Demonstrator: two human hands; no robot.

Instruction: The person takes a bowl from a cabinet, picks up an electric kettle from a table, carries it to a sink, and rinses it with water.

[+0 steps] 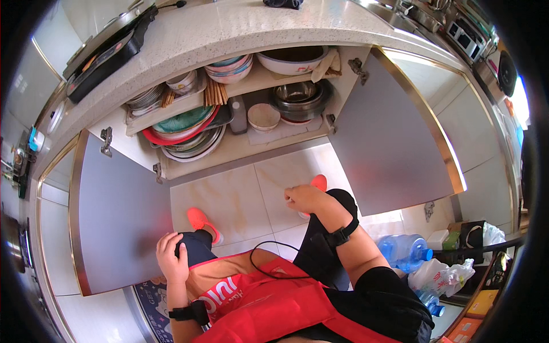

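Observation:
My left hand (172, 256) rests on my left knee, fingers spread a little, holding nothing. Beyond my right knee hangs my right hand (306, 198), its fingers curled and its palm hidden. Both hands are apart from the open cabinet before me. On its upper shelf (240, 88) are stacked plates (146, 99), cups (183, 82), chopsticks (215, 93), stacked bowls (230, 69) and a large white basin (294, 63). Below stand a stack of plates and trays (188, 128), a grey container (238, 115), a white bowl (263, 117) and nested metal bowls (298, 100).
Grey cabinet doors, left (124, 214) and right (394, 133), swing out on either side. A stone countertop (223, 25) overhangs the cabinet and carries a black electric cooker (109, 55). Large plastic water bottles (403, 251) and a plastic bag (441, 276) lie at my right.

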